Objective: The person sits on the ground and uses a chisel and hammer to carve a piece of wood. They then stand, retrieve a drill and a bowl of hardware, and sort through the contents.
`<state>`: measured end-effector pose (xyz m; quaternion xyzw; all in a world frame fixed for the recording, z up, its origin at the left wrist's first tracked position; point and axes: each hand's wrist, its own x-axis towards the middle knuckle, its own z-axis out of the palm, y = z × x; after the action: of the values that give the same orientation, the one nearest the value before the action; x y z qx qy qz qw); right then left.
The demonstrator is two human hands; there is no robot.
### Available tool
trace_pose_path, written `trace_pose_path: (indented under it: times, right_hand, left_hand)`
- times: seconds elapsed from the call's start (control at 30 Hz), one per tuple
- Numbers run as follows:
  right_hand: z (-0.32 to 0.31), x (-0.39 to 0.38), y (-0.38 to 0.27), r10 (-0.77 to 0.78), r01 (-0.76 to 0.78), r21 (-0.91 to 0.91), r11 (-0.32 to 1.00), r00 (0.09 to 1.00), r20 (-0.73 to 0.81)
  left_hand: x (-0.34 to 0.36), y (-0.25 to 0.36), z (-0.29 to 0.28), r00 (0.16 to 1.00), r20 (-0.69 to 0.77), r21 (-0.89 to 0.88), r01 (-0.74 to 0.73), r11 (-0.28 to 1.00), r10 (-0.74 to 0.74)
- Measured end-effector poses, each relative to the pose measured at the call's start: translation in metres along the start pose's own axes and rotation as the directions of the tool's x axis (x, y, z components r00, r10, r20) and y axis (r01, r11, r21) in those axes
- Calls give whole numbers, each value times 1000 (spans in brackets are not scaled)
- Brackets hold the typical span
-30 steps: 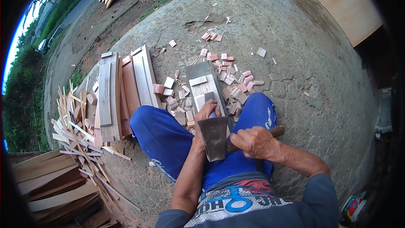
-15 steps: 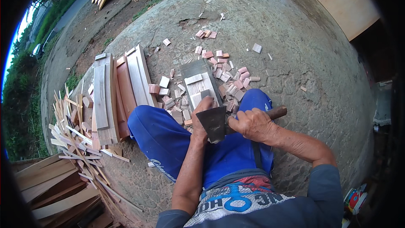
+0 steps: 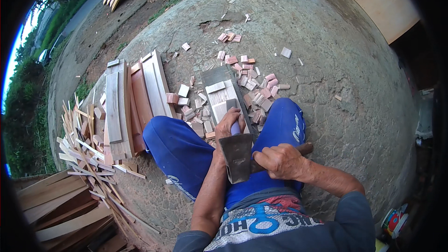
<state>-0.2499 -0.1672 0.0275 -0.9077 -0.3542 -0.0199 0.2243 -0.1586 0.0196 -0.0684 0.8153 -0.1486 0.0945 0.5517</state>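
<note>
Between my knees a pale wooden board (image 3: 218,97) with a raised strip across it lies on a dark grey plank (image 3: 213,75). My left hand (image 3: 227,124) is closed around the purple handle of a chisel (image 3: 235,129). The chisel's blade points away from me and its tip rests over the pale board. In my right hand (image 3: 282,161) is the wooden handle of a hatchet, gripped over my lap. The broad dark hatchet head (image 3: 237,156) hangs just nearer to me than the chisel handle and partly covers my left wrist.
Small wood offcuts (image 3: 249,84) lie scattered around the plank on the rough concrete (image 3: 345,102). Left of my knee lean several curved, shaped boards (image 3: 114,112). Thin strips (image 3: 86,158) pile up beyond them, with more boards (image 3: 65,200) at the lower left. A large panel (image 3: 382,4) stands at far right.
The hatchet head has come back toward my body, away from the board, uncovering the purple chisel handle. My right hand has drawn nearer to me; my left hand has barely shifted.
</note>
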Motion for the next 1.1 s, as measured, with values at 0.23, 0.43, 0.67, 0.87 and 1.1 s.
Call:
trace_pose_path:
  times: [0.23, 0.43, 0.67, 0.87, 1.1]
  right_hand:
    - [-9, 7, 3, 2, -2, -20, 1000, 1000, 16]
    - [-38, 16, -5, -196, 184, -95, 978, 972, -133]
    - [-17, 30, 35, 151, -108, -247, 963, 975, 164]
    - [-17, -2, 21, 206, -187, 156, 970, 972, -114]
    - [-30, 2, 24, 633, -470, 558, 684, 763, -133]
  left_hand:
    - [7, -2, 3, 999, -27, 32, -43, 999, 44]
    - [6, -5, 4, 999, 12, 112, -40, 993, 39]
    - [8, -23, -3, 977, 208, -132, 76, 988, -48]
    - [40, 6, -41, 934, -223, -405, 170, 898, -278]
    - [159, 10, -73, 986, -116, -488, 49, 872, -120]
